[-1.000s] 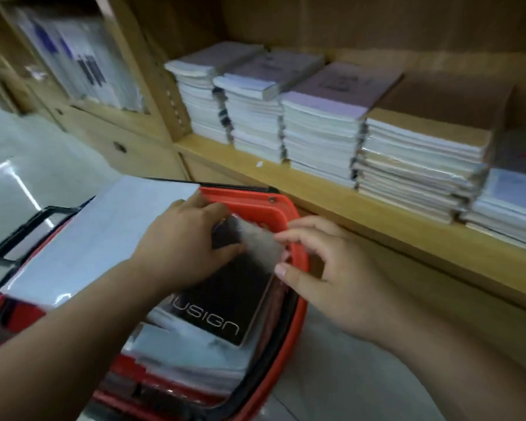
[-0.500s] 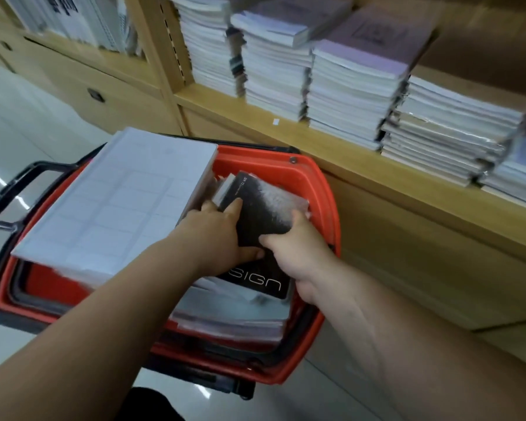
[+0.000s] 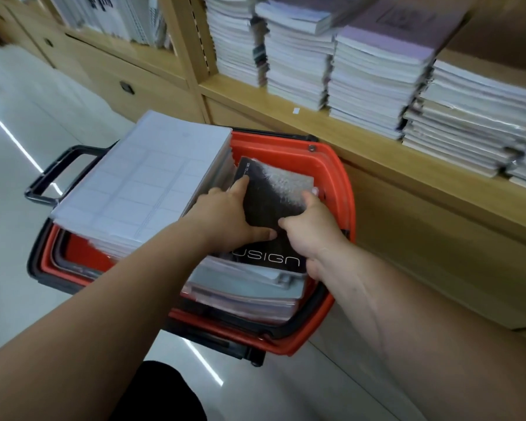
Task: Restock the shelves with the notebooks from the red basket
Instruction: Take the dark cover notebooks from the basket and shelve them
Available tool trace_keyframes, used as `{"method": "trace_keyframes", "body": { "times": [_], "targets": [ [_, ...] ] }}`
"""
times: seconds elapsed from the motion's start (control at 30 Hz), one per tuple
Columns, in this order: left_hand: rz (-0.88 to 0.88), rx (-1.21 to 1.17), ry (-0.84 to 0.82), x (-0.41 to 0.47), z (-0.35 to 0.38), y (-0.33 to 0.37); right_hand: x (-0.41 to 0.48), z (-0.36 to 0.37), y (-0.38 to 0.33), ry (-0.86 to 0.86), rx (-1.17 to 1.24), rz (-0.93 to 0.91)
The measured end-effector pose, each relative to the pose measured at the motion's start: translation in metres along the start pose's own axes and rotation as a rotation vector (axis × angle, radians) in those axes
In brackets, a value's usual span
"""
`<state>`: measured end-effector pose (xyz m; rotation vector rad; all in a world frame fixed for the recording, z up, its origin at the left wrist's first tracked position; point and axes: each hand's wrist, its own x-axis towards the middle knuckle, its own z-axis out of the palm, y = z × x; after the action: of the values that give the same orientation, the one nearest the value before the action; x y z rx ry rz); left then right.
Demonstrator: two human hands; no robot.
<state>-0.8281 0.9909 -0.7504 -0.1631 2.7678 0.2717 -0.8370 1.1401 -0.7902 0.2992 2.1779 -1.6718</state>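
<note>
A pale, glossy tiled floor (image 3: 28,123) fills the left side and carries thin bright streaks of reflected light. Behind it runs light wooden shelving: a drawer front (image 3: 152,86) with a dark recessed pull, and above it a compartment of upright white stationery (image 3: 119,16), blurred. A wooden upright (image 3: 192,44) with a slotted strip divides that bay from the next. Low in front, close against the foot of the unit, is the red basket (image 3: 342,189), its black handle (image 3: 58,168) reaching out to the left over the floor. A broad stack of white pads (image 3: 152,183) with a faint grid on its cover lies across the basket's left half and overhangs the rim. To its right, inside the basket and on top of a pile of wrapped notebooks (image 3: 249,293), lies a black notebook (image 3: 274,196) with pale lettering along its near end. The left hand (image 3: 225,217) holds its left edge, forefinger stretched up the cover and thumb laid across it, the other fingers tucked at the edge. The right hand (image 3: 313,229) grips the right edge, thumb on the cover and fingers curled over the side. Above and to the right, the wooden shelf (image 3: 377,147) bears a row of flat notebook stacks (image 3: 374,74), side by side and touching, with a small white tag (image 3: 296,110) on the board in front.
</note>
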Motion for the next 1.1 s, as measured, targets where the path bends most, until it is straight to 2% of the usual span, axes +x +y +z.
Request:
{"method": "trace_keyframes", "body": {
  "times": [0.1, 0.3, 0.43, 0.7, 0.97, 1.1],
  "targets": [
    [-0.005, 0.089, -0.022, -0.004, 0.006, 0.003, 0.003, 0.001, 0.003, 0.002, 0.035, 0.013],
    [0.011, 0.037, -0.017, -0.003, 0.007, 0.007, 0.008, -0.002, 0.002, 0.004, 0.079, 0.060],
    [0.001, -0.050, 0.036, 0.002, 0.011, -0.002, 0.008, -0.001, -0.001, 0.009, 0.091, 0.097],
    [-0.009, -0.185, 0.071, 0.005, 0.015, -0.012, 0.004, -0.001, -0.005, -0.001, 0.201, 0.054],
    [0.040, -0.337, 0.097, 0.005, 0.015, -0.013, 0.011, 0.000, 0.000, 0.019, 0.142, 0.063],
    [0.060, -0.467, 0.131, 0.002, 0.017, -0.017, 0.012, 0.005, 0.002, 0.023, 0.305, 0.036]
  ]
}}
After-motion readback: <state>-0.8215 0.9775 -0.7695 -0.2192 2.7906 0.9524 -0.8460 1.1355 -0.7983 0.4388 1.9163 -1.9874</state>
